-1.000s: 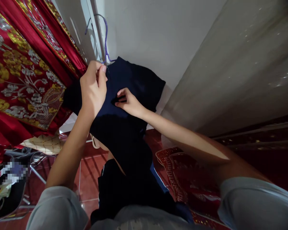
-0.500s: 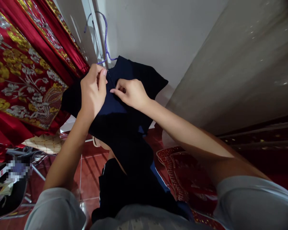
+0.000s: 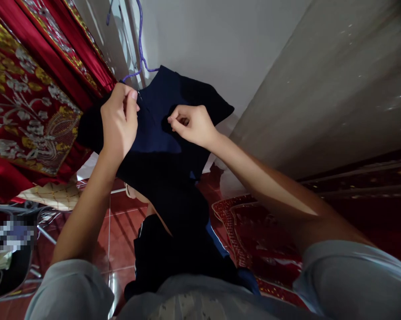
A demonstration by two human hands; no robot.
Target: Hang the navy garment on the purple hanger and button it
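Observation:
A dark navy short-sleeved shirt (image 3: 156,138) hangs in front of me on a purple hanger (image 3: 140,42). My left hand (image 3: 120,118) is closed in a pinch at the shirt's neckline, beside the front opening. A small shiny spot shows by its fingertips, too small to name. To the right, my right hand (image 3: 194,126) is closed with thumb and forefinger together, just in front of the shirt's chest. Whatever is between those fingertips, if anything, cannot be made out. The hand casts a shadow on the cloth.
Red cloth with gold and silver floral patterns (image 3: 30,98) hangs at the left. A black chair seat (image 3: 17,271) with items on it stands at lower left. A grey covered surface (image 3: 320,102) rises at the right, above a red patterned cushion (image 3: 240,231). Red tiles (image 3: 120,226) cover the floor.
My right hand has moved right, away from the shirt's front opening and from my left hand. My left hand stays at the neckline. The view has shifted slightly.

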